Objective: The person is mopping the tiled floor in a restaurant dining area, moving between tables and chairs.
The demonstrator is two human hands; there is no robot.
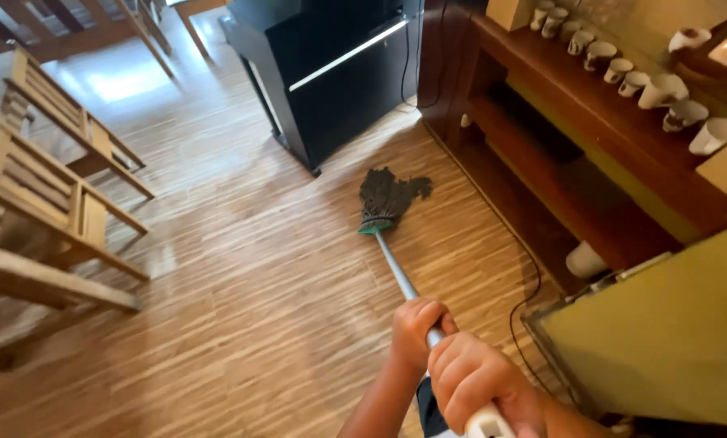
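Both of my hands grip a mop handle (397,274), a thin metal pole with a white end. My left hand (416,328) closes around the pole further down it; my right hand (473,381) holds the top, close to me. The dark grey stringy mop head (388,197) with a green collar rests on the wooden floor (250,308), near the front of a black cabinet (331,73) and beside a brown wooden shelf unit (558,146).
Wooden chairs (39,203) stand at the left. White cups (639,81) line the top of the shelf unit at the right. A black cable (530,284) trails on the floor by the shelf. A yellow-green panel (664,341) fills the lower right.
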